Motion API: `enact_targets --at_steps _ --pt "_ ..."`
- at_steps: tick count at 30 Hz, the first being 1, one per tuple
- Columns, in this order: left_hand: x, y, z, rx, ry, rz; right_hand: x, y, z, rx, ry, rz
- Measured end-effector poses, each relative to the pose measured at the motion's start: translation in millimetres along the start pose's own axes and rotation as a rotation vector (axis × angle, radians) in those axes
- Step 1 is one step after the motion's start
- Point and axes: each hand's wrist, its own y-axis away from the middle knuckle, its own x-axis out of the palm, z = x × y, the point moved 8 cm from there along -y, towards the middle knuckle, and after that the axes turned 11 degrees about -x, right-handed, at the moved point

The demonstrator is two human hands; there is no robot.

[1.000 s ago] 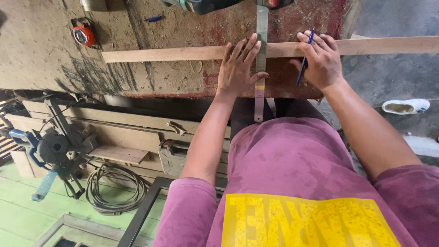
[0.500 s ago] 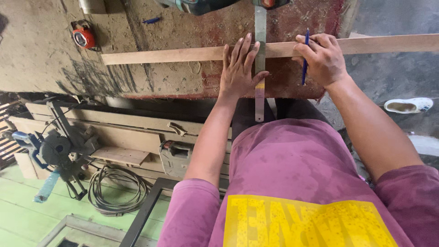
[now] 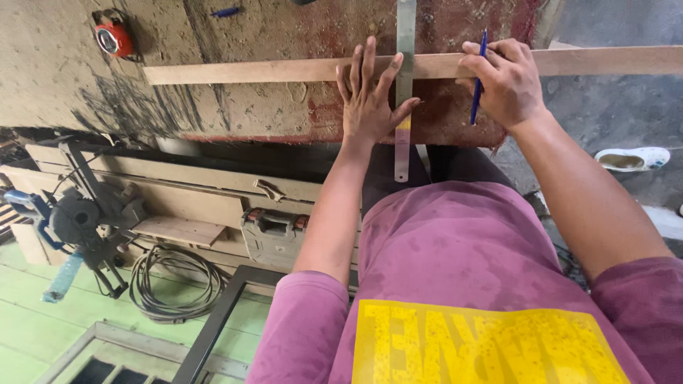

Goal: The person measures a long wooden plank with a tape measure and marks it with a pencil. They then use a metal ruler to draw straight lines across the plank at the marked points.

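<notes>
A long thin wooden strip (image 3: 256, 70) lies across a worn, dusty workbench (image 3: 270, 114). A metal ruler (image 3: 404, 85) lies across the strip at a right angle, its near end past the bench edge. My left hand (image 3: 370, 96) presses flat on the strip and the ruler, fingers spread. My right hand (image 3: 501, 82) rests on the strip to the right of the ruler and holds a blue pen (image 3: 478, 75) upright.
An orange tape measure (image 3: 112, 37) lies at the bench's far left. On the floor at the left are a power saw (image 3: 78, 220), a coiled cable (image 3: 167, 284), a grey tool case (image 3: 274, 235) and boards. A white shoe (image 3: 633, 158) lies at the right.
The view has shifted slightly. My left hand has slid a little toward the ruler. The right hand with the pen stays on the strip.
</notes>
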Motion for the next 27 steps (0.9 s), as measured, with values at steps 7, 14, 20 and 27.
enact_targets --at_steps 7,14,20,27 --pt "-3.0 5.1 -4.7 -0.037 0.034 -0.047 -2.1 2.2 1.1 0.023 -0.020 -0.003" --pt "-0.3 4.3 -6.7 -0.079 0.042 -0.014 -4.7 0.7 2.4 -0.015 -0.007 -0.007" --pt "-0.8 5.0 -8.8 -0.103 0.052 -0.005 -5.1 -1.7 3.9 -0.039 0.019 0.022" --pt "0.5 5.2 -9.0 -0.127 0.084 0.003 -7.8 -2.3 6.1 -0.040 0.010 0.006"
